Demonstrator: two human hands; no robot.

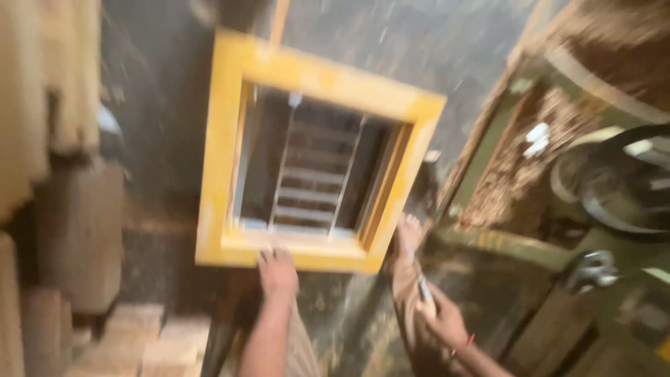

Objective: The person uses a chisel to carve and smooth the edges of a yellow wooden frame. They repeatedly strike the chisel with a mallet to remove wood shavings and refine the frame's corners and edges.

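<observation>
Down at the bottom edge of the yellow wooden frame, my left hand has its fingers curled onto the lower rail, so it's got hold of it. That frame stands on the dusty floor, with pale slats showing through its opening. Off to the side, my right hand is closed round a thin pencil-like stick. Pretty blurry, but the green machine bin nearby is full of brown sawdust. Wood blocks sit stacked lower left.
</observation>
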